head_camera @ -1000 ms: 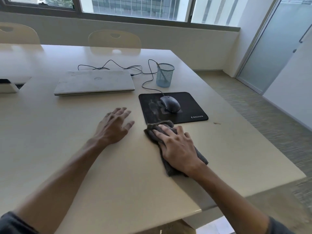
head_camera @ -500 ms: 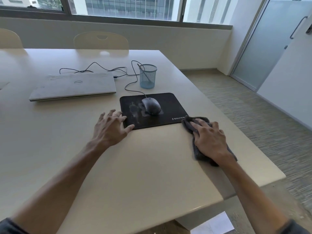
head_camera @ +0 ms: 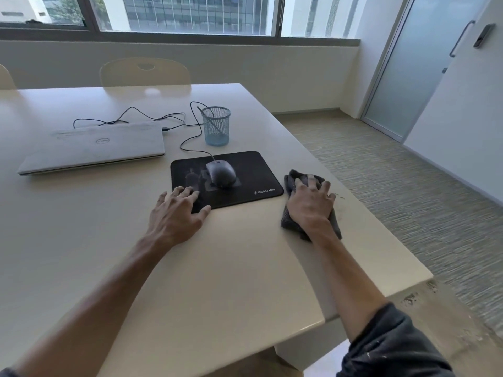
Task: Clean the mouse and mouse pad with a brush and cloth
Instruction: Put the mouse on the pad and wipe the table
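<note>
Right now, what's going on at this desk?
A person is cleaning a desk setup. The right hand presses a dark grey cloth flat on the table, just right of the black mouse pad. The left hand rests with its fingers on the pad's near left corner. The wired mouse sits untouched on the pad, which shows pale smudges. A blue mesh cup behind the pad holds a thin stick-like tool. A closed laptop lies to the left.

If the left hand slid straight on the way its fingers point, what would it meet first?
The left hand already has fingertips on the mouse pad; straight on, it would probably meet the mouse first.
</note>
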`<state>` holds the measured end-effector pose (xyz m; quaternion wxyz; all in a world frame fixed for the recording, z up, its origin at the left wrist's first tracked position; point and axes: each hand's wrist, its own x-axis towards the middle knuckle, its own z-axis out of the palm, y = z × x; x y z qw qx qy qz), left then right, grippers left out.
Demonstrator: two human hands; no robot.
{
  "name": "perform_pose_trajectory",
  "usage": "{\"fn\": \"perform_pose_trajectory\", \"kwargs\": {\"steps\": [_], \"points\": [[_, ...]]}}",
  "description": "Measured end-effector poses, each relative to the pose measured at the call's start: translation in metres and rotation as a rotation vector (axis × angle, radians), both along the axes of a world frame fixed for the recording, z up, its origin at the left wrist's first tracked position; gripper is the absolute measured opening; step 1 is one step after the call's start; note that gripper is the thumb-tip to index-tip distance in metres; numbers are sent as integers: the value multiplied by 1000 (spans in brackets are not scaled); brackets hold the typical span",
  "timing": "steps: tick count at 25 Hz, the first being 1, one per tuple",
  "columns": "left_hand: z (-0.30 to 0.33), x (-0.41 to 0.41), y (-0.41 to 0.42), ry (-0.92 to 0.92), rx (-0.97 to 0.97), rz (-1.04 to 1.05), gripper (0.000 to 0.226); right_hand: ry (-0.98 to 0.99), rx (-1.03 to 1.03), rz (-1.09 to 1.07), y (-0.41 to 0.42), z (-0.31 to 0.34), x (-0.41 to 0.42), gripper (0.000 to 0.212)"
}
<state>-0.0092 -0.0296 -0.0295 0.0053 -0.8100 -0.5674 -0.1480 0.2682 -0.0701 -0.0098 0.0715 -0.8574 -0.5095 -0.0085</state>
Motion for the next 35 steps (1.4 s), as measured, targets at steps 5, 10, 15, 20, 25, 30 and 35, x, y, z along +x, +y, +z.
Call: {"fn": "perform_pose_trajectory", "kwargs": {"steps": [5, 10, 15, 20, 25, 30, 35], "points": [[6, 4, -5, -18, -16, 12, 62, -2, 7, -209, -32, -1, 71, 41], [11, 6, -9, -30, -26, 23, 61, 69, 74, -391, -50, 9, 111, 37], [14, 13, -12, -50, -25, 6, 58, 54, 156, -137, -38, 9, 54, 40], [19, 14, -17, -51, -41, 1, 53, 33, 102, -189, -53, -3, 70, 41], [19, 11, -13, -35, -18, -6, 55, 83, 77, -400, -81, 1, 121, 38], [15, 8, 2, -20, 7, 6, 58, 9, 153, -353, -58, 22, 121, 34], [12, 5, 16, -6, 8, 29, 61, 79, 289, -107, -1, 44, 87, 41]]}}
